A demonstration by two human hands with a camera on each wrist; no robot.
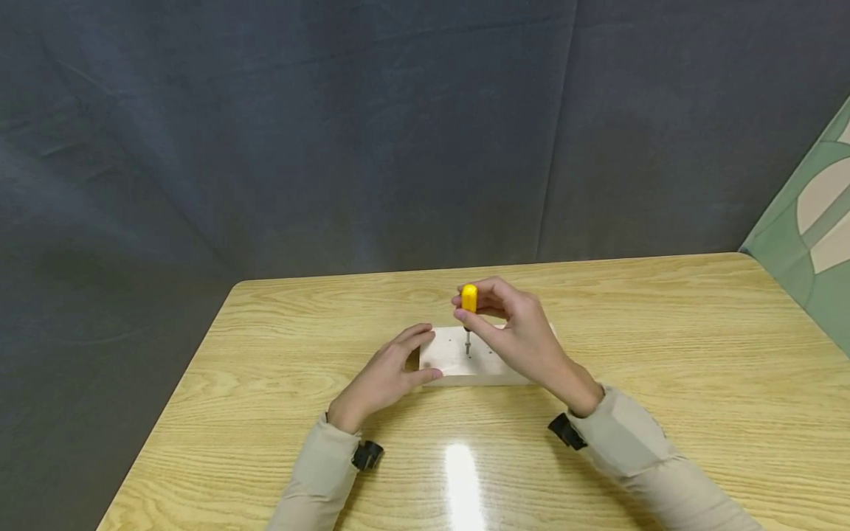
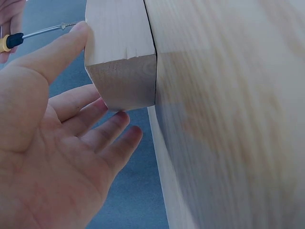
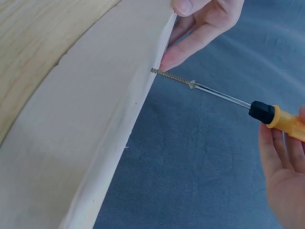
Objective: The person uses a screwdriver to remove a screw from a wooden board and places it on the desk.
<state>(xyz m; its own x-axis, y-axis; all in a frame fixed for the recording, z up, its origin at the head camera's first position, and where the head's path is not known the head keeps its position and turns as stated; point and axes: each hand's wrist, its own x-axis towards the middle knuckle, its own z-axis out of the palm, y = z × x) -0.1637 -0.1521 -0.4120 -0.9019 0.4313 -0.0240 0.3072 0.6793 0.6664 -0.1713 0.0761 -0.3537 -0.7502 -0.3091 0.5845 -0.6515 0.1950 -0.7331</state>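
Nearest, stretching both forearms in beige sleeves (image 1: 631, 450) over the wood-grained table (image 1: 299, 346), wearing a small black device (image 1: 367, 455) at each wrist, and seeing a bright streak of reflected light (image 1: 461, 479) between them. A little farther in, spreading the left hand (image 1: 385, 376) about the left end of the pale wooden block (image 1: 451, 363), resting the thumb at the near upper edge, reaching with relaxed fingers to the far corner, and leaving a gap between palm and wood. With the right hand (image 1: 521, 332), pinching the yellow handle of the screwdriver (image 1: 469, 297) between thumb and fingers, holding the tool upright above the block's upper face. Meeting the head of the screw (image 3: 172, 77) with the shaft's lower end, beneath a black collar; standing the screw point-down on the block, left of its middle, and showing most of the thread above the wood. Seeing small dark spots (image 1: 491, 352) beside it on the same face. Beyond the table's far edge, facing a dark blue-grey cloth (image 1: 398, 133) and, at far right, a green panel (image 1: 826, 295) bearing pale rounded shapes.
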